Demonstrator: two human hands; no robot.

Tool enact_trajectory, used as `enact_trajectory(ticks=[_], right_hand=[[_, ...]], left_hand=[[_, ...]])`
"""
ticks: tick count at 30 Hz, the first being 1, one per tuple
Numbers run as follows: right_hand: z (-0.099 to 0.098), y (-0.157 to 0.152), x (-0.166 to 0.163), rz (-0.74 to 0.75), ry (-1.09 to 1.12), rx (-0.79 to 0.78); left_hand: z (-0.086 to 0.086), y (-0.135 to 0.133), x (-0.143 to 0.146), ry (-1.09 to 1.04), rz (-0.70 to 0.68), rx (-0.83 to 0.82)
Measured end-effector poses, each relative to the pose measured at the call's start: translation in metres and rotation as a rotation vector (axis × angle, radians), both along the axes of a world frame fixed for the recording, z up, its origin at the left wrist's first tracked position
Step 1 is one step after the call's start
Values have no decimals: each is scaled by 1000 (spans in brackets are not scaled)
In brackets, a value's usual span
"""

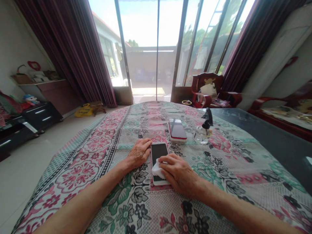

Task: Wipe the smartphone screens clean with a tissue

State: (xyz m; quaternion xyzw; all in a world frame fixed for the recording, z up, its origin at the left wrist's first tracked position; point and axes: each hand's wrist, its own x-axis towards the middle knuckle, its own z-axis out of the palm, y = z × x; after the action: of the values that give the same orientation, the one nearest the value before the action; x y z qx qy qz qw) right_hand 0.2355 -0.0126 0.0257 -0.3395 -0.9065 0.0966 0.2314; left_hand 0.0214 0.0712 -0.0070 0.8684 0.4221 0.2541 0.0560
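A white-framed smartphone [159, 150] with a dark screen lies face up on the patterned tablecloth in front of me. My left hand [139, 152] rests on the cloth along the phone's upper left side, fingers stretched out and slightly apart, with the fingertips and thumb at its edge. Over the lower right part of the screen, my right hand [179, 172] holds a white cloth or tissue [157, 169] pressed against the glass. The fingers of that hand are bent over the white piece, hiding part of it and the phone's right edge.
Beyond the phone lies a stack of devices [177, 130], the top one with a red edge. A clear spray bottle [203, 134] with a black nozzle stands to its right. The round table has a floral tablecloth [80, 175]. Glass doors, dark curtains and a wooden chair [208, 89] are behind.
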Motion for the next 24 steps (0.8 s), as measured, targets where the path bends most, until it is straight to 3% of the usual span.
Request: enact_trajectory(ticks=[11, 20, 24], right_hand=[[-7, 8, -5, 64, 32, -5], [-9, 60, -17, 54, 16, 98], [-11, 69, -19, 7, 18, 111]], left_hand=[[5, 6, -3, 2, -23, -80], [8, 5, -2, 17, -19, -107], [8, 5, -2, 14, -31, -107]])
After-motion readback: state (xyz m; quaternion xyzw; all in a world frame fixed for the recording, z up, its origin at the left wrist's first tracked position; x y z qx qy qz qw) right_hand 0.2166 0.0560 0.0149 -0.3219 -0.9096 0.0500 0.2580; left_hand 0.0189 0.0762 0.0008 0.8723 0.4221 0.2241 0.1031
